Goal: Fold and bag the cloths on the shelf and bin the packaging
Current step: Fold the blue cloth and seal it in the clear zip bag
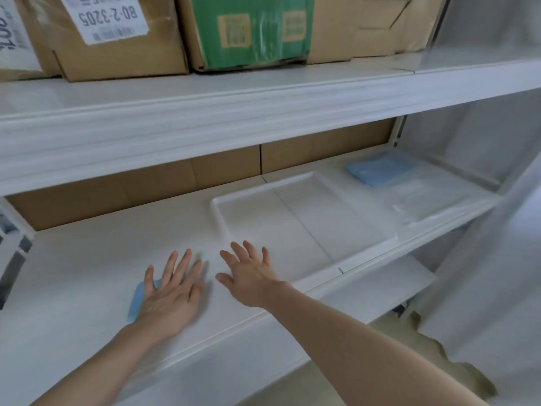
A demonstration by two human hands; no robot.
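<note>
My left hand [171, 291] lies flat, fingers spread, on a small folded blue cloth [137, 300] on the white shelf [73, 273]; only the cloth's left edge shows from under the palm. My right hand [251, 272] is open with straight, spread fingers just right of it, over the shelf surface and holding nothing. Farther right, at the back of the shelf, a folded blue cloth [377, 171] sits in or under clear plastic packaging [418, 197].
A shallow white tray [216, 200] sits on the shelf between my hands and the packaging. Brown cardboard [117, 194] lines the back. The upper shelf [205, 124] overhangs, carrying cardboard boxes [117, 39] and a green box [251, 27]. A lower shelf board [380, 288] shows at the right.
</note>
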